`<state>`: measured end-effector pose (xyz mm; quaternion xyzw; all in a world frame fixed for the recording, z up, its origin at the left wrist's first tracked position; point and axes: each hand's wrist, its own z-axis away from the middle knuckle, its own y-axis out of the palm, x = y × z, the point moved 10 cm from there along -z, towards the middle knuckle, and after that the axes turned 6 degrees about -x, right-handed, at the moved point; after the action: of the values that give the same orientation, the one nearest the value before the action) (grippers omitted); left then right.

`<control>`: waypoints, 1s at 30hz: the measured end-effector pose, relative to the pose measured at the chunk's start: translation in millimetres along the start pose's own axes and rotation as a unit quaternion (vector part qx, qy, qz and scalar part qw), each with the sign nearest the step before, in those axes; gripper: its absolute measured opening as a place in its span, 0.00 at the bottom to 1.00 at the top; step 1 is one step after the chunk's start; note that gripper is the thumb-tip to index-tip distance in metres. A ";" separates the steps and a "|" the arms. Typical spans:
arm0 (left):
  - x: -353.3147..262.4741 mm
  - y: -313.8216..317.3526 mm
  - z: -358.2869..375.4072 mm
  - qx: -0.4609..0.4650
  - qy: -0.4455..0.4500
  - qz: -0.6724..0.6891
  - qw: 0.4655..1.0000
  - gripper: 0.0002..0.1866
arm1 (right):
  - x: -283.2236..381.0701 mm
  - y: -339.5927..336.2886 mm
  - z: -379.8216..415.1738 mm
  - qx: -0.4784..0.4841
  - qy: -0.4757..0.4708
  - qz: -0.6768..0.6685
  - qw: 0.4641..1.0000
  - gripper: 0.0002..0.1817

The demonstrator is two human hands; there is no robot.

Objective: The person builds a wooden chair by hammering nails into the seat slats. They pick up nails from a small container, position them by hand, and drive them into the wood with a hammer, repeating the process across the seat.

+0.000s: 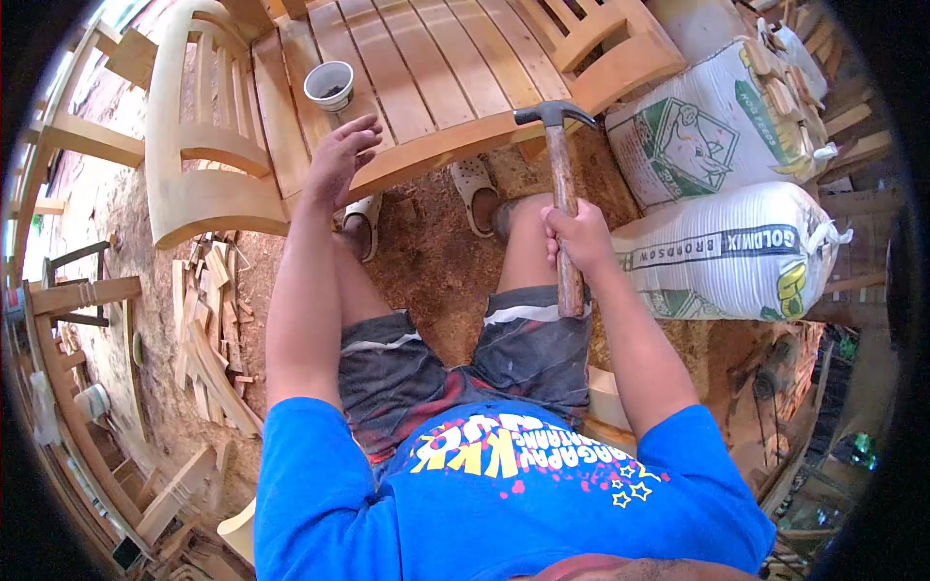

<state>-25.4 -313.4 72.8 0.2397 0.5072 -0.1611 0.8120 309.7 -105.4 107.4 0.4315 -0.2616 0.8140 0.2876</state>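
My right hand (pixel 576 235) is wrapped around the wooden handle of a claw hammer (pixel 561 160), which stands roughly upright in view, with its dark metal head at the top, by the front edge of a slatted wooden bench (pixel 421 73). My left hand (pixel 346 157) hovers by the bench's front rail, fingers apart, with nothing visible in them. Just beyond it, a white tub (pixel 336 104) sits on the seat slats, with small dark contents too tiny to make out.
Two full feed sacks (pixel 717 254) lie to the right, with wood offcuts on the farther one. Scrap wood pieces (pixel 206 320) are heaped on the dirt floor at left. Wooden framing (pixel 82 295) lines the left side. The bench's curved armrest (pixel 208 145) rises near my left arm.
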 end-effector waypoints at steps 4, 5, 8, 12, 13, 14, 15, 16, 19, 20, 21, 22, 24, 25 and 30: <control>17.0 8.2 -33.2 0.025 0.095 -0.197 0.975 0.18 | 3.9 0.1 6.8 -0.027 0.007 0.012 1.000 0.10; 24.0 7.5 -41.4 -0.009 0.103 -0.201 0.974 0.15 | 2.5 -1.8 5.5 -0.033 0.011 0.016 0.999 0.10; 11.7 16.8 -50.6 -0.084 0.226 -0.365 0.899 0.12 | 4.7 -2.3 5.1 -0.034 0.005 0.020 0.999 0.11; 38.9 9.2 -76.6 -0.103 0.196 -0.346 0.912 0.10 | 12.5 -1.3 9.0 -0.026 0.001 0.080 0.996 0.11; 41.5 11.9 -78.3 -0.098 0.178 -0.355 0.913 0.10 | 18.0 -0.9 9.4 -0.025 -0.012 0.091 0.995 0.11; 45.4 11.9 -77.0 -0.093 0.159 -0.363 0.913 0.10 | 23.5 3.2 13.1 -0.025 -0.024 0.102 0.994 0.11; 48.2 12.0 -75.4 -0.088 0.140 -0.371 0.914 0.11 | 26.6 7.9 14.0 -0.023 -0.036 0.115 0.992 0.11; 52.1 10.2 -80.7 -0.084 0.140 -0.373 0.913 0.11 | 34.3 12.5 11.3 -0.033 -0.098 0.172 0.980 0.12; 52.8 9.2 -83.3 -0.075 0.140 -0.396 0.904 0.12 | 44.1 36.8 12.3 -0.036 -0.182 0.250 0.950 0.17; 50.0 9.2 -81.8 -0.074 0.141 -0.413 0.897 0.12 | 42.3 47.2 13.6 -0.021 -0.147 0.219 0.964 0.19; 43.8 12.0 -77.4 -0.073 0.143 -0.428 0.889 0.13 | 45.3 58.6 16.8 -0.007 -0.114 0.188 0.976 0.22; 39.1 13.7 -72.9 -0.076 0.147 -0.440 0.883 0.14 | 44.1 66.9 17.6 0.007 -0.081 0.157 0.984 0.25; 32.5 15.5 -68.9 -0.082 0.154 -0.460 0.871 0.15 | 34.5 76.2 9.0 0.008 -0.100 0.179 0.979 0.23; 35.9 14.5 -73.1 -0.071 0.158 -0.442 0.880 0.15 | 31.4 83.4 8.2 0.025 -0.093 0.176 0.980 0.23; 36.2 15.2 -72.3 -0.056 0.171 -0.468 0.865 0.13 | 14.2 102.8 5.3 0.059 -0.091 0.169 0.980 0.22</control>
<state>-55.9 -261.4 16.8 -0.0476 0.6991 -0.4496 0.5539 234.8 -177.2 103.8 0.4693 -0.3070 0.8226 0.0945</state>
